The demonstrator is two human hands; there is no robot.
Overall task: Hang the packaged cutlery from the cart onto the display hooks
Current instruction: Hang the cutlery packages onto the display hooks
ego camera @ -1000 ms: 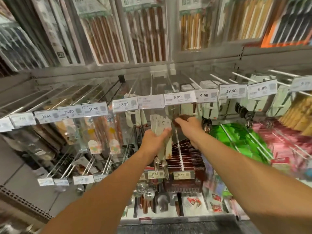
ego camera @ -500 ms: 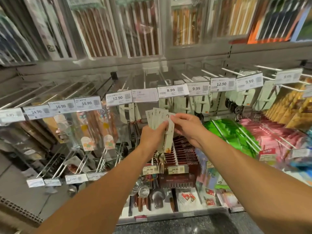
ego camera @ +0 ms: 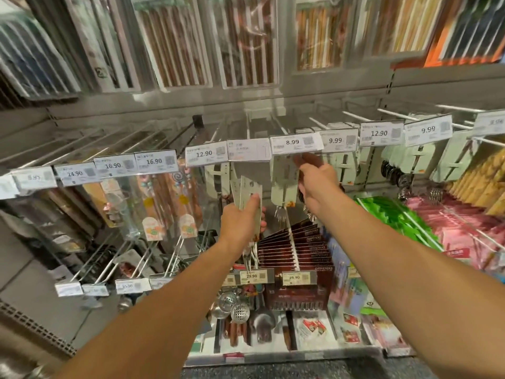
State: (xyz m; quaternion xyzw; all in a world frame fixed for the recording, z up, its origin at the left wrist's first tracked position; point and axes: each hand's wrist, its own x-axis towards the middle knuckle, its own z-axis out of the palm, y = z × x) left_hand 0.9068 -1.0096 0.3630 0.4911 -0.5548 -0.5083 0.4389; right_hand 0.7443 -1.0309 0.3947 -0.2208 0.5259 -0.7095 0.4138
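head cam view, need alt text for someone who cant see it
A person's right hand holds a carded fork pack up at the display hook under the 8.99 price tag, while the left hand grips a fanned bunch of packs lower down.

- A shop, at a kitchenware aisle: metal display hooks (ego camera: 297,250) jut out from a grey back wall in rows across the middle of the frame.
- Each hook ends in a price tag (ego camera: 293,142), with figures such as 8.99, 12.90 and 16.90.
- Boxed chopstick sets (ego camera: 175,45) line the shelf along the top.
- Carded cutlery packs (ego camera: 284,181) hang at centre; strainers and ladles (ego camera: 237,310) hang lower centre.
- Green and pink packets (ego camera: 451,225) fill the right side.
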